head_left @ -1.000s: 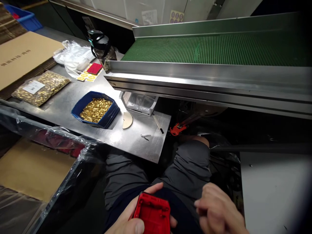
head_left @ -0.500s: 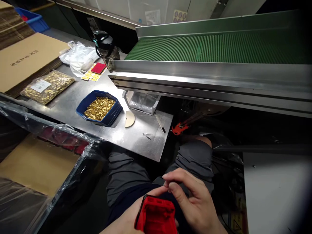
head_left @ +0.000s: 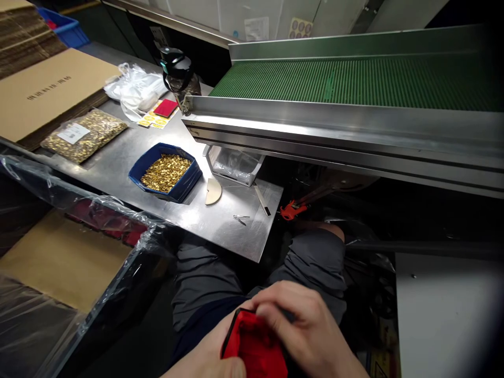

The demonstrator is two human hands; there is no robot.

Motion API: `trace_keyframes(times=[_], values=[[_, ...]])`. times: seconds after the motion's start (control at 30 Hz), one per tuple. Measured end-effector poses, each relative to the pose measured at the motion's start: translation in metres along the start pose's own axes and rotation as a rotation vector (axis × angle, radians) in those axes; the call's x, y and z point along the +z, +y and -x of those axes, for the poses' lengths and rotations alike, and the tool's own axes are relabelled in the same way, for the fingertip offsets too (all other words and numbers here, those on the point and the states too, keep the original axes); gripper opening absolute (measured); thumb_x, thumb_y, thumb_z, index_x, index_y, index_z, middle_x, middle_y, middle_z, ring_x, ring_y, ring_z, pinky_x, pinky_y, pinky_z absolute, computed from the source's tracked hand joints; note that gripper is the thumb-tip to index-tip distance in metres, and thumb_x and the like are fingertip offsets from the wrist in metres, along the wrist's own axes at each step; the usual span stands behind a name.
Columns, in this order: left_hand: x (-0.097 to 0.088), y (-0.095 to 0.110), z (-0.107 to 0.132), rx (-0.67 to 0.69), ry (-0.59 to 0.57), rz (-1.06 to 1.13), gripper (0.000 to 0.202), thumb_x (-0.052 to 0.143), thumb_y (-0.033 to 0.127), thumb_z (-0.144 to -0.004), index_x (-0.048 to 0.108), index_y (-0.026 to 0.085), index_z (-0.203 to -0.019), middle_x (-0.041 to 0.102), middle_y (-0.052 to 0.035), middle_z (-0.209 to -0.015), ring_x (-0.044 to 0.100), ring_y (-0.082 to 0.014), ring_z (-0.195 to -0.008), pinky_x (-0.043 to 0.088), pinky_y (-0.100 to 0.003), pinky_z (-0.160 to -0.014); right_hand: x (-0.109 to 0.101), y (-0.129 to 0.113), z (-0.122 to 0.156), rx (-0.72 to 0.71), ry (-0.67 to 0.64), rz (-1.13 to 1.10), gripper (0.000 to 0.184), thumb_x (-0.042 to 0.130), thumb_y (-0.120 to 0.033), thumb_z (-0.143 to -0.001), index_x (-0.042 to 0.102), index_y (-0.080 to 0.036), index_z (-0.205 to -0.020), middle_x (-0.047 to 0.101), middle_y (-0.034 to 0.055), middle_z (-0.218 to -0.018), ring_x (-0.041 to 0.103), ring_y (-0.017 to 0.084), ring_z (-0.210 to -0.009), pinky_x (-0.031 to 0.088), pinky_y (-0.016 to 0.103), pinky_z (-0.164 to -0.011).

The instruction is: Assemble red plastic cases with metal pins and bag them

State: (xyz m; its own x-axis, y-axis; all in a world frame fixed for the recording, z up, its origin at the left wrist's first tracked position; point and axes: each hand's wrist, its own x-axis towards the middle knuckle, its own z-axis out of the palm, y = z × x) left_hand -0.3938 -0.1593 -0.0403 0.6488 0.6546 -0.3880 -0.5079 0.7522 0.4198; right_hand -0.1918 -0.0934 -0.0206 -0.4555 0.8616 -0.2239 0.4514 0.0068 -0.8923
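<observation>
At the bottom edge of the view, over my lap, my left hand holds a red plastic part from below and the left. My right hand lies curled over the part's top right corner, fingertips pressed against it. What the right fingers pinch, if anything, is hidden. A blue tray filled with small brass pieces sits on the steel table ahead of my knees.
A green conveyor belt with a steel side rail runs across the upper right. On the table lie a bag of brass pieces, flat cardboard, white bags, a black bottle, tweezers. A plastic-lined carton stands at left, a white surface at right.
My right hand came in from the right and now covers the top of the red part. The view has shifted a little to the left.
</observation>
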Motion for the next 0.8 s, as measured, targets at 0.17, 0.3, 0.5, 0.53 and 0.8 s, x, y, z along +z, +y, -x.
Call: trace_keyframes(times=[0.17,0.3,0.5,0.53,0.8], values=[[-0.014,-0.003,-0.001,0.005,0.006,0.016,0.097,0.068,0.063,-0.084,0.024,0.016,-0.157,0.067,-0.023,-0.127,0.065,-0.0335,-0.115,0.045,-0.046,-0.099,-0.007,0.054,-0.038,0.151,0.368,0.201,0.021,0.051,-0.034,-0.103,0.07,-0.024,-0.104,0.073,-0.0006,-0.088,0.068,0.014,-0.074,0.052,0.024,-0.067],[-0.023,-0.009,-0.001,0.031,-0.013,0.08,0.094,0.057,0.07,-0.087,0.021,0.017,-0.157,0.069,-0.0245,-0.124,0.068,-0.034,-0.111,0.044,-0.052,-0.1,0.012,0.073,-0.093,0.038,0.277,0.321,0.016,0.059,-0.027,-0.098,0.07,-0.018,-0.106,0.071,0.0038,-0.101,0.068,0.018,-0.091,0.054,0.029,-0.082],[-0.029,-0.017,0.004,0.037,-0.129,0.148,0.104,0.058,0.08,-0.077,0.029,0.017,-0.155,0.062,-0.0298,-0.134,0.067,-0.0409,-0.114,0.045,-0.058,-0.1,0.044,0.064,-0.151,-0.051,0.227,0.373,0.023,0.062,-0.031,-0.098,0.066,-0.013,-0.112,0.064,0.0071,-0.119,0.061,0.025,-0.115,0.049,0.049,-0.101],[-0.029,-0.017,0.006,0.046,-0.133,0.151,0.103,0.06,0.079,-0.077,0.032,0.016,-0.154,0.062,-0.0297,-0.134,0.067,-0.0408,-0.115,0.045,-0.058,-0.1,0.044,0.063,-0.154,-0.05,0.218,0.358,0.022,0.06,-0.032,-0.099,0.066,-0.013,-0.109,0.064,0.0067,-0.118,0.062,0.024,-0.114,0.05,0.048,-0.1],[-0.034,-0.024,0.018,0.045,0.038,0.218,0.094,0.076,0.064,-0.074,0.043,0.017,-0.148,0.064,-0.0222,-0.127,0.066,-0.0429,-0.114,0.048,-0.053,-0.097,0.017,0.038,-0.088,0.054,0.098,0.043,0.028,0.05,-0.041,-0.102,0.062,-0.017,-0.112,0.069,-0.0012,-0.086,0.07,0.012,-0.069,0.056,0.021,-0.064]])
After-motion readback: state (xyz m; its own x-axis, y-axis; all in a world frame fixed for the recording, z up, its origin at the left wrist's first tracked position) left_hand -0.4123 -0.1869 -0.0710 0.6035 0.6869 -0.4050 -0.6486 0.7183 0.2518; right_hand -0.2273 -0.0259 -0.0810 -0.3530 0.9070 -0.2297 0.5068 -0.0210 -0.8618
